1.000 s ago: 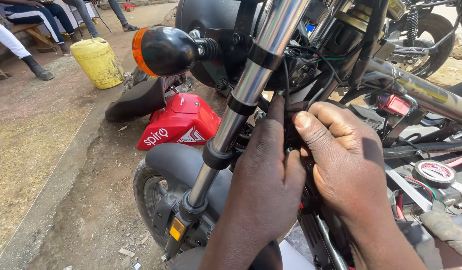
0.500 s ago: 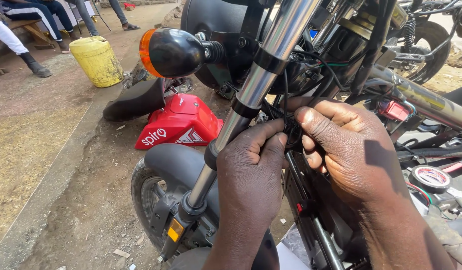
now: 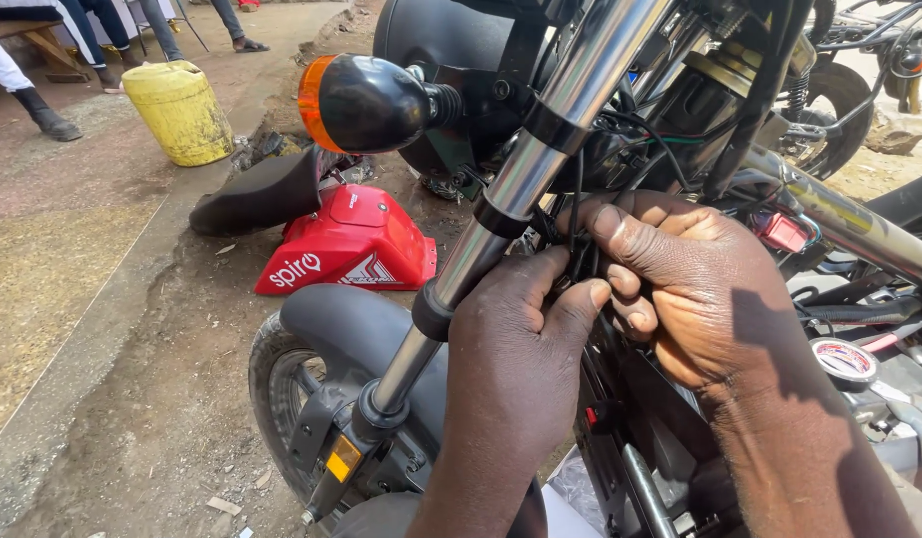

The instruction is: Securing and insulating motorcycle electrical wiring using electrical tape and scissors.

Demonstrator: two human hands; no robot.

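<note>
My left hand and my right hand meet behind the chrome fork tube of a motorcycle. Both pinch a bundle of black wires next to the frame. The left fingers curl around the bundle from below. From the right, my other thumb and forefinger close on the same wires. Just above the hands sit an orange-lensed black turn signal and the black headlight shell. Below them are the front tyre and dark fender.
A red body panel and a black seat lie on the dirt at left. A yellow jerrycan stands beyond them near seated people's legs. A small round tin rests on the bike at right.
The view has shifted a little and the hands sit slightly lower in it. My left fingers have closed tighter on the wires next to the right fingertips.
</note>
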